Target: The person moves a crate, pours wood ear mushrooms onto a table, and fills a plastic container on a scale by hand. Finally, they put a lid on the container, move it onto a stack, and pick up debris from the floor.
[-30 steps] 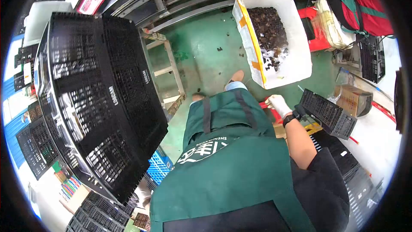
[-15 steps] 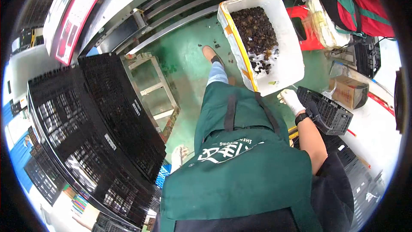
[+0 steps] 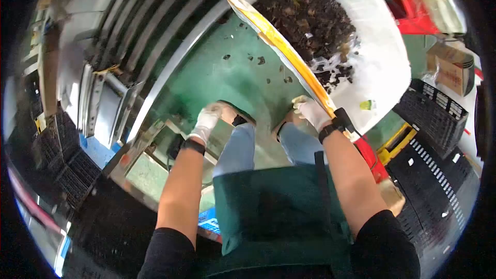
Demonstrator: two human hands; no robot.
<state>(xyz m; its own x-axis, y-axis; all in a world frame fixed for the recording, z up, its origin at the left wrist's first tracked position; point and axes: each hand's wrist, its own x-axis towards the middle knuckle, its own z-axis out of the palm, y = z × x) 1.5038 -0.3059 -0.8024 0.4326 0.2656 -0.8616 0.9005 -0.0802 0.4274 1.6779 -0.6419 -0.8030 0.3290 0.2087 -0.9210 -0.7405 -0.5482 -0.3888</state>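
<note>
Both my hands wear white gloves and reach down in front of my green apron (image 3: 274,201). Over the floor beside my left shoe, my left hand (image 3: 207,120) is smeared by motion. My right hand (image 3: 311,111) is open, its fingers slightly bent and apart, right beside the taped edge of a big white foam box (image 3: 385,67). Dark brown, leafy-looking pieces (image 3: 310,18) fill much of that box, with some whitish wet stuff among them. A small green and yellow scrap (image 3: 367,105) lies in its near corner.
Dark bits (image 3: 261,60) are scattered on the green floor (image 3: 206,72). Metal rails (image 3: 178,62) run along the left. Black crates (image 3: 436,116) and a cardboard box (image 3: 449,67) stand on the right. A wooden frame (image 3: 137,155) is near my left arm.
My view has tipped down and come nearer the foam box. My left hand has swung forward from my side. My right hand has moved from near the black crate to the box's taped edge.
</note>
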